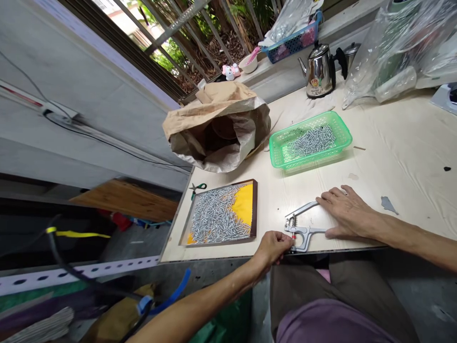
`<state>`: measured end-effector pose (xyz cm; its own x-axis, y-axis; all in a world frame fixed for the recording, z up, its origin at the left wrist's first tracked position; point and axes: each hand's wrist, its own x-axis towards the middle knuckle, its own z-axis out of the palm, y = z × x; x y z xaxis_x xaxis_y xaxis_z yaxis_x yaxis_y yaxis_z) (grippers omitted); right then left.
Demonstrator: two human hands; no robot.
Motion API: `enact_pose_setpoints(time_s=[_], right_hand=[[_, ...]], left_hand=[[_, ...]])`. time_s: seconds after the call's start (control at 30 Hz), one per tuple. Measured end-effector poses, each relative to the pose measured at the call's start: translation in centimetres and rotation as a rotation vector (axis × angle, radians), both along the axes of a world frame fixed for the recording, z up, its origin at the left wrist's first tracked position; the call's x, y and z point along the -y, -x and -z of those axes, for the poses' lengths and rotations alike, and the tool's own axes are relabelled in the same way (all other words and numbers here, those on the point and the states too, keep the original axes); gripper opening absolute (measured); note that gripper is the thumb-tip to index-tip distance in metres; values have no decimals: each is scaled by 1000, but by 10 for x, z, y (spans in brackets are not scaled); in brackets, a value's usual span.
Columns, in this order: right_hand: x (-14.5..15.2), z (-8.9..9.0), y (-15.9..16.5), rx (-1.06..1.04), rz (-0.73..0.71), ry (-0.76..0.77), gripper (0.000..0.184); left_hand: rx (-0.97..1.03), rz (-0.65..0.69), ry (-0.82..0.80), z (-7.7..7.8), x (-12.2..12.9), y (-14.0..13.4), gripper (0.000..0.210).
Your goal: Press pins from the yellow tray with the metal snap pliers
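Note:
A silver lever-handled hand press (pixel 303 233) with a spring and a red part lies at the table's front edge. My right hand (pixel 344 212) grips its handle end, fingers over the upper lever and thumb by the lower arm. At the press's jaw, my left hand (pixel 274 247) is closed in a pinch; whatever is between the fingertips is too small to make out. Left of the press, a shallow tray (pixel 254 209) with a yellow bottom holds many small silver metal pieces (pixel 217 216). Similar pieces lie in a green plastic basket (pixel 276 150) farther back.
Behind the tray, a brown paper sack (pixel 217 119) stands with its mouth toward me. Green-handled scissors (pixel 198 188) lie at the table's left edge. A steel kettle (pixel 319 71) and a clear plastic bag (pixel 392 57) stand at the back right, near a blue basket (pixel 293 43) on the sill.

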<state>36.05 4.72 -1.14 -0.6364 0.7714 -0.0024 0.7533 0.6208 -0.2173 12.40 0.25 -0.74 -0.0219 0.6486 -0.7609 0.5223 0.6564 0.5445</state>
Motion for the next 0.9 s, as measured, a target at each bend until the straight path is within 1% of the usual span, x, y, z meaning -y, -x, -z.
enact_pose_setpoints(time_s=[0.13,0.3,0.47,0.53,0.6,0.67,0.7,0.73,0.77,0.83,0.9], right_hand=[[-3,-1,-4,-22,-13,3,76],[-5,0,-6,-35,-44,-23,76],[-4,-2,-4,-10,-41,-7,76],[-1,-5,-2,24,-42,-6,71],[2,-7,-1,56,-44,-7,63],[5,-8,0,67,-45,-12,53],[7,-8,1,65,-45,-18,49],[8,-8,1,62,-45,-26,46],[10,-7,2,61,-46,-32,43],[13,-7,3,72,-40,-23,41],[15,-6,5,89,-21,2,41]], left_hand=[[12,-3,-17,2,1,2,36],[15,-17,-37,2,4,3,46],[7,-30,-65,1,6,0,49],[1,-26,-70,3,5,0,47],[-13,-12,-65,5,6,2,44],[-47,34,-61,6,8,5,38],[-81,77,-91,5,10,7,35],[-129,131,-163,4,11,9,32],[-181,199,-277,3,13,9,30],[-256,378,-579,0,15,4,24],[-267,588,-844,-1,13,-8,19]])
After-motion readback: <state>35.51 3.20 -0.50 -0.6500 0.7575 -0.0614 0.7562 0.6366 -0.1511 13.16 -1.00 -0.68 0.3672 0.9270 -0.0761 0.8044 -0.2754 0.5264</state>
